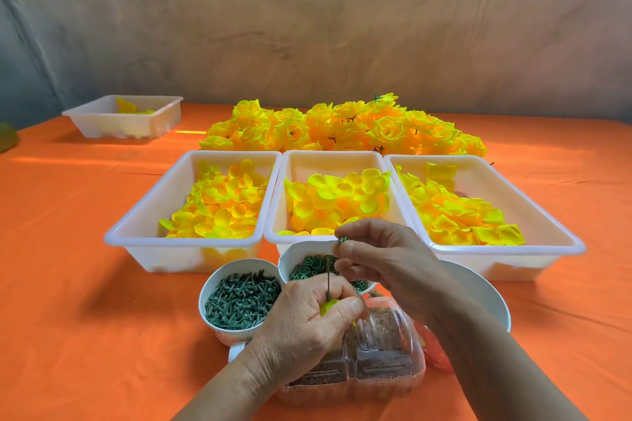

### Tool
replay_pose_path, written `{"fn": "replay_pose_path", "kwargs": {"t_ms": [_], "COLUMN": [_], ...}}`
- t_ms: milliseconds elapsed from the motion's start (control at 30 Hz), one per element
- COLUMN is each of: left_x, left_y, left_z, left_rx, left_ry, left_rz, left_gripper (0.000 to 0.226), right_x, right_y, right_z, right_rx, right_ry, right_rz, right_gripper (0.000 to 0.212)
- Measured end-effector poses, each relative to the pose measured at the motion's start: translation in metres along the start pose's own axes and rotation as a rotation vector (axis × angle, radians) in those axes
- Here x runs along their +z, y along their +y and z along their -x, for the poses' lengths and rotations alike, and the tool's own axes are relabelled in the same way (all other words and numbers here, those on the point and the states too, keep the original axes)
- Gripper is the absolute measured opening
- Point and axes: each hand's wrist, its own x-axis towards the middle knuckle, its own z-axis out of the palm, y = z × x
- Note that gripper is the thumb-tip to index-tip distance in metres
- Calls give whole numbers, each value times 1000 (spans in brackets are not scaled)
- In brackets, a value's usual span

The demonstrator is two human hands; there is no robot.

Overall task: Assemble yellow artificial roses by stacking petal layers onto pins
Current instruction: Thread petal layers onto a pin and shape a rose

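Note:
My left hand (309, 314) grips a yellow petal piece (327, 307) with a thin pin (328, 278) standing upright out of it. Just above the pin's tip, my right hand (383, 256) pinches a small green ring (342, 241). Beneath the hands stand a bowl of green rings (290, 260) and a bowl of dark green pins (239, 297). Three white trays of yellow petals lie behind: left (143, 215), middle (335, 157), right (554, 232). Finished yellow roses (342, 126) are heaped at the back.
A clear plastic container (376, 359) with brown contents lies under my wrists. An empty white bowl (478, 290) sits to the right, a red mesh item (434, 349) beside it. A fourth white tray (126, 116) stands at far left on the orange tablecloth (85, 284).

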Motion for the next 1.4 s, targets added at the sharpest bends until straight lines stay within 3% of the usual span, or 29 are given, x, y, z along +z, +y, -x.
{"fn": "replay_pose_path", "kwargs": {"t_ms": [100,400,1400], "left_x": [-1,0,-1], "left_y": [-2,-4,-4], "left_z": [-1,-1,0], "left_rx": [-8,9,3], "left_ry": [-5,-16,-18], "left_rz": [14,28,11], "left_gripper": [25,24,24], "right_x": [4,17,16], "right_y": [-15,-21,-10], "right_z": [11,28,28], "right_rx": [-51,-127,-86], "right_ry": [-110,-259,-236], "right_rz": [-117,-42,41], "right_gripper": [16,19,26]}}
